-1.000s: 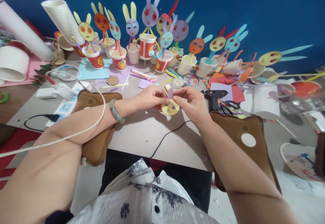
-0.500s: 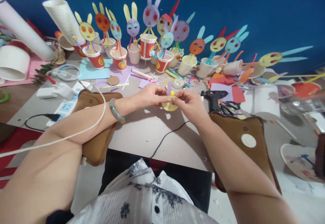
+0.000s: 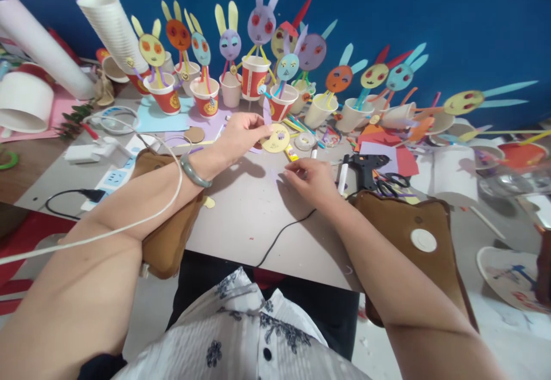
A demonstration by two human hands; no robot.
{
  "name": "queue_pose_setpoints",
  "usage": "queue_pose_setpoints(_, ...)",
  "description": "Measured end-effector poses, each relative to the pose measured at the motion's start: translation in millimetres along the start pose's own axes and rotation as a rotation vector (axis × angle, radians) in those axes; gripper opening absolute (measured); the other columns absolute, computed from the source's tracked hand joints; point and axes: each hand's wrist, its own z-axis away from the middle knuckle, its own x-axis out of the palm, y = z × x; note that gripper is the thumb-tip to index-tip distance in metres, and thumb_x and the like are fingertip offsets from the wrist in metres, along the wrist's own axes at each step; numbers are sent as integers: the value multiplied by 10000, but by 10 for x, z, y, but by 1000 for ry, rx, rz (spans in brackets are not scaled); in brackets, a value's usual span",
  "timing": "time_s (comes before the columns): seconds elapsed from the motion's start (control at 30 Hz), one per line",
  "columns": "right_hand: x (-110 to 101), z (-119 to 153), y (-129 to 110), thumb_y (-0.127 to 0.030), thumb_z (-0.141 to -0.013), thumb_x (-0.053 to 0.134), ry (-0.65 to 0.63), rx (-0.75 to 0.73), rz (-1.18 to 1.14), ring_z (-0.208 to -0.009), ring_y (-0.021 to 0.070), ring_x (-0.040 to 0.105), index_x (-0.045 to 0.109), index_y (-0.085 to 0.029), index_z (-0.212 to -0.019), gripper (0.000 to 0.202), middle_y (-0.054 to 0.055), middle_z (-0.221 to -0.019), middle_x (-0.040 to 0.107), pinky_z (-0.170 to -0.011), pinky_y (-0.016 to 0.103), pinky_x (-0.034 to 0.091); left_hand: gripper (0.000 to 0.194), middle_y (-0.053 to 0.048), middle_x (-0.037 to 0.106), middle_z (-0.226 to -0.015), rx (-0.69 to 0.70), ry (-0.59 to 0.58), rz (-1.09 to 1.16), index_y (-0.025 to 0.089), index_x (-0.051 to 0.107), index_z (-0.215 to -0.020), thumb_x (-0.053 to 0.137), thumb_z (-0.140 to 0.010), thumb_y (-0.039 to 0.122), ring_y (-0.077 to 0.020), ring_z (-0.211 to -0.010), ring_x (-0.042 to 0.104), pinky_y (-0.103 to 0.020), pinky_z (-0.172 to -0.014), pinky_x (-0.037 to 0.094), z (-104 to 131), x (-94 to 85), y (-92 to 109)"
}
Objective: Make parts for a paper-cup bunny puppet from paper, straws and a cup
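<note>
While the left hand [image 3: 241, 139] pinches the left edge of a yellow disc [image 3: 275, 140] between thumb and fingers, the right hand [image 3: 314, 182] hovers low and nearer the body, its fingers loosely curled and its thumb close to them; whether it grips anything cannot be told. A faint purple patch lies just beside its fingertips, too blurred to identify. The disc is held up over the table [image 3: 241, 219], near the middle.

Its face looks largely drawn: a purple eye with lashes and small dark mouth marks show, though a second eye cannot be made out. One purple ear [image 3: 267, 111] rises from the rim. Judged against the eared figures [image 3: 261, 24] along the far side, which mostly have two ears and stand on thin limbs in cups, this one seems partway along, lacking a second ear, limbs and a cup.

Red bands with round yellow emblems mark several cups, such as the one at far left [image 3: 162, 94], but their print is too small to read. Small round tags on some figures carry marks that are equally unreadable. No brand is legible on the black glue gun [image 3: 365, 167] at right, the scissors [image 3: 394, 183] beside it, or the white power strip [image 3: 114, 179] at left.
</note>
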Motion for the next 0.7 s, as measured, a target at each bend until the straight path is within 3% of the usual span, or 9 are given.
queue_pose_setpoints(0.1,120,-31,-24,-276,-856,657,-61,-7,169,-897,282,648,748,-191,-901,133,109,-909,765,-858,448,401,178,20,640,-621,-32,11,3,138,594,-703,675,-861,117,-63,-574,595,-179,-591,507,-32,10,-19)
queue_pose_setpoints(0.27,238,-84,-123,-304,-911,630,-90,2,294,-1022,339,632,748,-172,-967,186,156,-1010,752,-844,452,374,158,22,628,-639,-24,-9,14,135,604,-717,644,-867,104,-62,-580,590,-177,-578,504,-23,38,-53)
queue_pose_setpoints(0.47,242,-105,-208,-259,-898,648,-123,34,355,-998,336,641,739,-168,-911,130,149,-953,765,-858,455,378,117,12,660,-699,-37,-37,44,129,614,-755,645,-867,116,-74,-629,627,-188,-592,520,0,57,-73)
queue_pose_setpoints(0.7,225,-116,-199,-185,-845,616,-129,52,310,-845,269,647,691,-191,-721,145,118,-823,758,-800,403,409,68,5,678,-730,-88,-101,70,119,616,-792,641,-853,105,-74,-674,640,-181,-615,528,31,78,-84)
